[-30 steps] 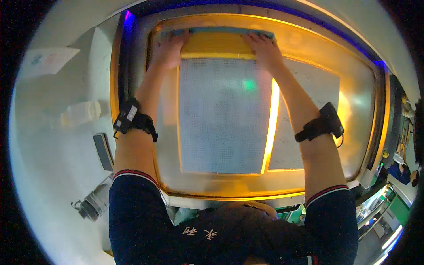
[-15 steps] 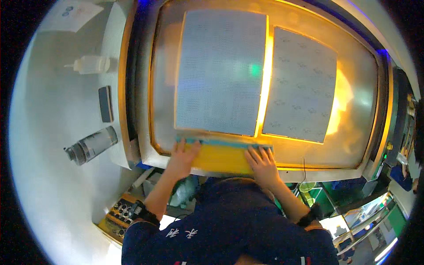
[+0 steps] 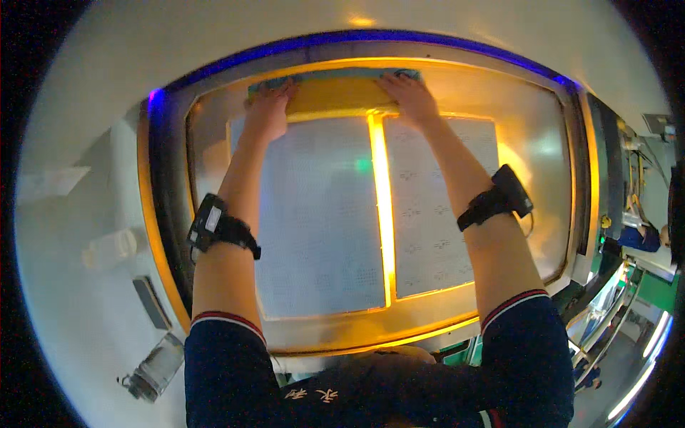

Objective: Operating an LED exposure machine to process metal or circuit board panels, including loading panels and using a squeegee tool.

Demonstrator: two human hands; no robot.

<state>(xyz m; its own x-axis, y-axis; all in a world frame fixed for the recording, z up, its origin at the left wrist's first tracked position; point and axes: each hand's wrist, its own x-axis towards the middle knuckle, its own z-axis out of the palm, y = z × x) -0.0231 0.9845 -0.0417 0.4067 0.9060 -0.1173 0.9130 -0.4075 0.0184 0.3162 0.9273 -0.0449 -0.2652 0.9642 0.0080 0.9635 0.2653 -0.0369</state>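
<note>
A wide yellow board [image 3: 334, 96] with a teal far edge lies across the far part of the glowing light table [image 3: 531, 178]. My left hand [image 3: 270, 113] grips its left end, fingers over the teal edge and thumb on the yellow. At the right end my right hand [image 3: 411, 101] holds it the same way. Nearer to me, two pale printed sheets lie side by side: a larger left sheet [image 3: 317, 214] and a narrower right sheet [image 3: 428, 207]. A bright orange gap shines between them. The board touches or slightly covers their far edges; which one, I cannot tell.
A raised metal frame [image 3: 586, 185] surrounds the light table. On the white surface at left are a white squeeze bottle [image 3: 114, 247], a dark phone-like slab [image 3: 152, 303] and a clear bottle with a dark cap [image 3: 153, 369]. Another person [image 3: 640, 237] is far right.
Both hands have moved the yellow board from the table's near edge to its far side. My arms now stretch over the sheets, and the view has shifted.
</note>
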